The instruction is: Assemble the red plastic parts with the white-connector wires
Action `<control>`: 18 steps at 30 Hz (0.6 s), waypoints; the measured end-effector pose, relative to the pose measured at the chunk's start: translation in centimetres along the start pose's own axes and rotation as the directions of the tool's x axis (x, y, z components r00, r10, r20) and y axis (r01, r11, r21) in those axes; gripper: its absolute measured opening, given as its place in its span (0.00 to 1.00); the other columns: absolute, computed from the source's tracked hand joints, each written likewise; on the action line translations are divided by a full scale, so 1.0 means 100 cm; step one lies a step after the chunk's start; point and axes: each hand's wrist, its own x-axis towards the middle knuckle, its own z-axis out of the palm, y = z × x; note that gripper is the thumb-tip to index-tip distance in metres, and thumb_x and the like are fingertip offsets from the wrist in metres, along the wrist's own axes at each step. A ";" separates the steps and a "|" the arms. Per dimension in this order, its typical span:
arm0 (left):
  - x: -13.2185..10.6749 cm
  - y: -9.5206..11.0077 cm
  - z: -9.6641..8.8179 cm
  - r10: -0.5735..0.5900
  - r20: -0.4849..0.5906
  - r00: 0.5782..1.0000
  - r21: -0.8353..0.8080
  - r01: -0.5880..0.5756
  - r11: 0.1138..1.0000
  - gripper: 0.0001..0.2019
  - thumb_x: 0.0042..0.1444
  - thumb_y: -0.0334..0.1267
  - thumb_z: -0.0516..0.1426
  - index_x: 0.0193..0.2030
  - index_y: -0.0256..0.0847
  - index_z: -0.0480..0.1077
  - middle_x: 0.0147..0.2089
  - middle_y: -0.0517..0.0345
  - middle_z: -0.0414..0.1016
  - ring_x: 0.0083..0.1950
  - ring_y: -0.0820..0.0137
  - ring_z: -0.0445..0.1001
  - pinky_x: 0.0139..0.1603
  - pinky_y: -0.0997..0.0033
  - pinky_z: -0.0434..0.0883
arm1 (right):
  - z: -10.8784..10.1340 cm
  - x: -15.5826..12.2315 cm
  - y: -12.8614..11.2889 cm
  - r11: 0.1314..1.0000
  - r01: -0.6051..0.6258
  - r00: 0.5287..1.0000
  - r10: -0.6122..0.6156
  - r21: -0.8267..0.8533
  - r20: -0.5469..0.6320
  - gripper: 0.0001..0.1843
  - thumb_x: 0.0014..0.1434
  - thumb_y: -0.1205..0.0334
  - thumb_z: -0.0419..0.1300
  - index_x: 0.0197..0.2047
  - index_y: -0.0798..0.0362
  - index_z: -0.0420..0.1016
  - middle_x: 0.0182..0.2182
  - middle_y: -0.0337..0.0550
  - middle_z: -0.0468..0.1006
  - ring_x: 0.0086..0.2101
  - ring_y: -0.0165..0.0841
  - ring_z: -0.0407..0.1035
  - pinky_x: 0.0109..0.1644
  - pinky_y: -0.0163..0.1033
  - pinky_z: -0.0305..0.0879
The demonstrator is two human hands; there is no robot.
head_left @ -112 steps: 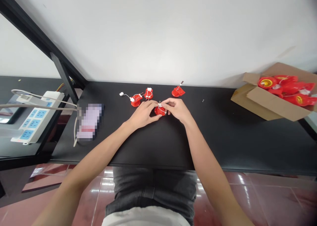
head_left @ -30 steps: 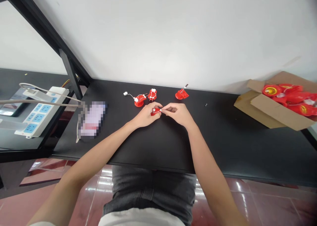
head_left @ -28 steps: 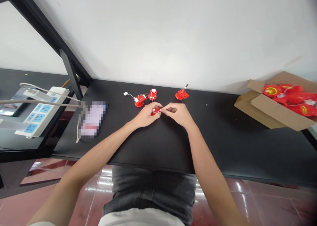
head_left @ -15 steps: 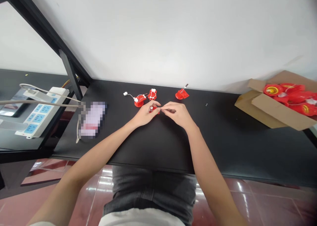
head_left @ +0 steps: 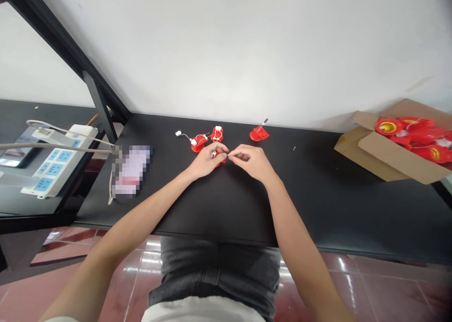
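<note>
Between the fingers of my left hand (head_left: pixel 206 163) is a small red plastic part (head_left: pixel 221 158) with a white piece on it, mostly hidden by the fingers. My right hand (head_left: pixel 251 159) pinches at the right end of that part, thumb against forefinger; what lies in the pinch is too small to make out. Just beyond my left hand sit two red plastic parts with white wires and connectors, one on the left (head_left: pixel 198 145) and one behind (head_left: pixel 217 134). Another red part (head_left: pixel 259 133), with a thin strip sticking up, rests beyond my right hand.
An open cardboard box (head_left: pixel 367 155) with several red and gold pieces stands at the right. To the left are a blurred-out flat object (head_left: pixel 132 171), a white power strip (head_left: pixel 58 159) and cables. A tiny scrap (head_left: pixel 294 148) lies on the black table (head_left: pixel 219 209).
Both hands keep nearly the same place and grip. The red part in my left hand has tilted slightly, with a little more of it showing below the thumb.
</note>
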 end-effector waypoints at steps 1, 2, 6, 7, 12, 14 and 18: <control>0.000 0.000 0.000 0.001 0.001 1.000 -0.003 -0.001 1.000 0.07 0.62 0.40 0.58 0.43 0.40 0.71 0.35 0.60 0.73 0.35 0.73 0.70 0.41 0.70 0.70 | 0.000 0.000 0.000 1.000 0.001 1.000 -0.001 0.002 0.004 0.09 0.61 0.56 0.62 0.33 0.49 0.82 0.34 0.43 0.79 0.29 0.33 0.68 0.35 0.41 0.66; 0.000 0.000 -0.001 0.004 0.004 1.000 -0.004 -0.004 1.000 0.07 0.62 0.41 0.58 0.43 0.40 0.71 0.35 0.60 0.73 0.35 0.73 0.70 0.41 0.70 0.70 | 0.000 0.000 0.001 1.000 0.003 1.000 -0.003 0.004 0.008 0.09 0.61 0.56 0.62 0.34 0.49 0.82 0.35 0.43 0.79 0.30 0.33 0.68 0.35 0.41 0.67; 0.000 0.001 -0.001 0.021 0.014 1.000 0.021 -0.021 1.000 0.08 0.62 0.41 0.58 0.44 0.40 0.71 0.36 0.59 0.74 0.37 0.72 0.71 0.44 0.69 0.71 | -0.002 0.000 0.001 0.999 0.033 0.999 -0.033 0.003 -0.025 0.08 0.61 0.57 0.63 0.36 0.49 0.82 0.40 0.45 0.79 0.32 0.32 0.69 0.36 0.40 0.68; -0.001 0.001 -0.001 0.023 0.020 1.000 0.028 -0.024 0.999 0.08 0.63 0.41 0.57 0.44 0.40 0.70 0.36 0.59 0.74 0.37 0.72 0.72 0.44 0.68 0.71 | -0.002 0.000 0.000 0.999 0.048 0.998 -0.047 0.007 -0.052 0.08 0.61 0.57 0.64 0.38 0.49 0.83 0.41 0.45 0.78 0.32 0.32 0.69 0.36 0.40 0.68; -0.001 -0.004 0.002 0.073 0.058 0.996 0.057 -0.076 0.995 0.11 0.61 0.41 0.59 0.47 0.38 0.70 0.44 0.54 0.77 0.42 0.69 0.74 0.47 0.66 0.71 | 0.004 -0.004 -0.009 0.984 0.165 0.983 -0.159 0.064 -0.090 0.14 0.63 0.56 0.65 0.52 0.45 0.81 0.39 0.41 0.72 0.29 0.28 0.65 0.34 0.38 0.68; -0.002 -0.005 0.003 0.106 0.075 0.992 0.067 -0.111 0.992 0.13 0.60 0.42 0.60 0.48 0.38 0.70 0.46 0.53 0.77 0.44 0.68 0.74 0.47 0.67 0.71 | 0.009 -0.005 -0.013 0.972 0.228 0.972 -0.223 0.059 -0.075 0.13 0.65 0.57 0.63 0.53 0.44 0.81 0.39 0.40 0.72 0.29 0.28 0.65 0.34 0.38 0.68; -0.002 -0.004 0.003 0.121 0.108 0.987 0.076 -0.129 0.989 0.11 0.58 0.42 0.62 0.43 0.38 0.69 0.44 0.54 0.76 0.41 0.69 0.74 0.45 0.68 0.71 | 0.016 -0.006 -0.017 0.953 0.303 0.949 -0.300 0.017 -0.095 0.09 0.68 0.61 0.61 0.46 0.46 0.83 0.38 0.42 0.74 0.30 0.29 0.66 0.36 0.39 0.68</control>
